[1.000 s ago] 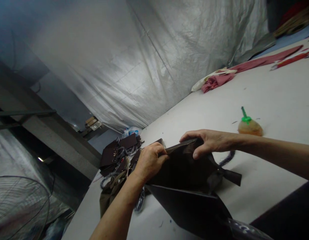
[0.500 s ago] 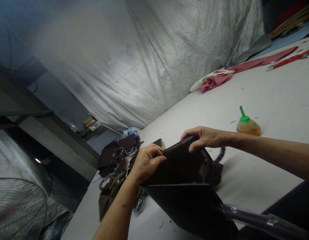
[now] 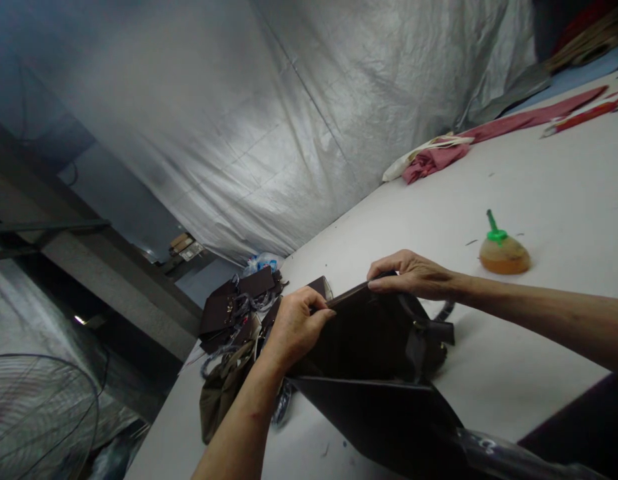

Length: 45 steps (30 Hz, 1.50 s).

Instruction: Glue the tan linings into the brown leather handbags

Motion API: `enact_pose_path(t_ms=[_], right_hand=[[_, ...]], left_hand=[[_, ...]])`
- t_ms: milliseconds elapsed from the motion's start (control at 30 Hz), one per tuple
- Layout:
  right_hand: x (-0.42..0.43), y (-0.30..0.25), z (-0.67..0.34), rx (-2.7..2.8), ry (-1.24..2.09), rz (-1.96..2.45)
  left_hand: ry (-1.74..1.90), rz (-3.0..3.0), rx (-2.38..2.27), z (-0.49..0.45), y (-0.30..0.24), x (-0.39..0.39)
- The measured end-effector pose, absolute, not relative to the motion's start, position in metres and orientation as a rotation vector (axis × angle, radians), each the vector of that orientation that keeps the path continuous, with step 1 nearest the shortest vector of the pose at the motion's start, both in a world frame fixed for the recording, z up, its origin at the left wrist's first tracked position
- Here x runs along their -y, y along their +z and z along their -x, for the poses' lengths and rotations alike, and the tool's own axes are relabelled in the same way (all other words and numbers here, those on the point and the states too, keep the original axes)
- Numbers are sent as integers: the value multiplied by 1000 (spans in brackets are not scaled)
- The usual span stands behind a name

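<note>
A dark brown handbag (image 3: 373, 413) stands tilted on the white table, its mouth open toward me. My left hand (image 3: 301, 323) pinches the far top edge near its left end. Farther right along that same edge, my right hand (image 3: 406, 273) grips the rim between thumb and fingers. One handle (image 3: 509, 450), wrapped in clear plastic, sticks out toward the lower right. Part of another handle curves behind the bag's right side. The inside of the bag is dark, so its contents cannot be made out.
More dark bags (image 3: 229, 307) lie piled at the table's left end, beside an olive cloth (image 3: 226, 397). A green-capped bottle of amber liquid (image 3: 505, 253) stands right. Pink cloth (image 3: 433, 163) and a red tool (image 3: 583, 120) lie farther back. A fan (image 3: 43, 413) is at lower left.
My right hand has slid slightly along the rim, its thumb now straighter on the edge. The bag's mouth looks wider, and its right side has shifted a little right.
</note>
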State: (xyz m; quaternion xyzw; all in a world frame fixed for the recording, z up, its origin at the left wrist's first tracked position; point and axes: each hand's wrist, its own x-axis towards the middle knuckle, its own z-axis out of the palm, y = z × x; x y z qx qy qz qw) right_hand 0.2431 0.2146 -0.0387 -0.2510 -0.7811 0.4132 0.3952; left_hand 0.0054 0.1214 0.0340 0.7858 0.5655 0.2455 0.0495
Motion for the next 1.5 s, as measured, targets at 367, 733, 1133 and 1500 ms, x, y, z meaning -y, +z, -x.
enact_pose_path(t_ms=[367, 733, 1133, 1500], right_hand=[[-209, -19, -240, 2340, 328, 588], [-202, 2, -225, 2405, 659, 798], [-194, 14, -191, 2617, 199, 689], [-197, 13, -185, 2592, 259, 708]], left_hand=[[737, -2323, -1841, -3, 32, -126], [733, -2331, -1840, -6, 33, -124], [908, -2099, -2004, 0, 36, -115], [854, -2031, -1993, 35, 21, -106]])
